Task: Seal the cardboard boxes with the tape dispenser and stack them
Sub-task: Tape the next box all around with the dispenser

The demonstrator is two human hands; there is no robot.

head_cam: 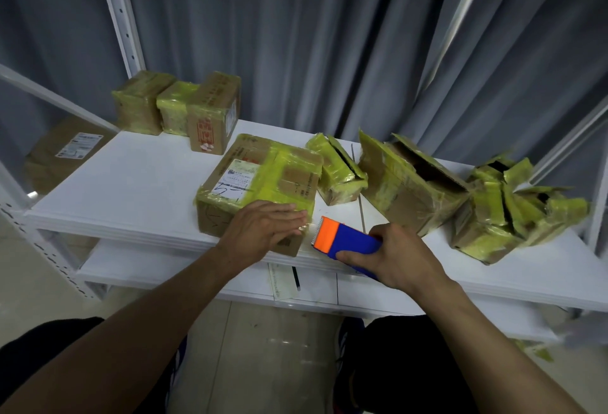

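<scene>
A flat cardboard box [263, 180] wrapped in yellow tape, with a white label, lies at the front of the white shelf [131, 183]. My left hand [263, 229] presses flat on its near right corner, fingers straight. My right hand [391, 259] grips a blue and orange tape dispenser [345, 237] just right of that corner, its toothed edge toward the box. A strip of clear tape seems to run from it to the box.
Three taped boxes [177, 107] stand at the back left. To the right lie a small box [339, 170] with a slit top, a larger open box [408, 180] and a crumpled one [513, 206]. A lower shelf [148, 269] holds paper and a pen. Grey curtains hang behind.
</scene>
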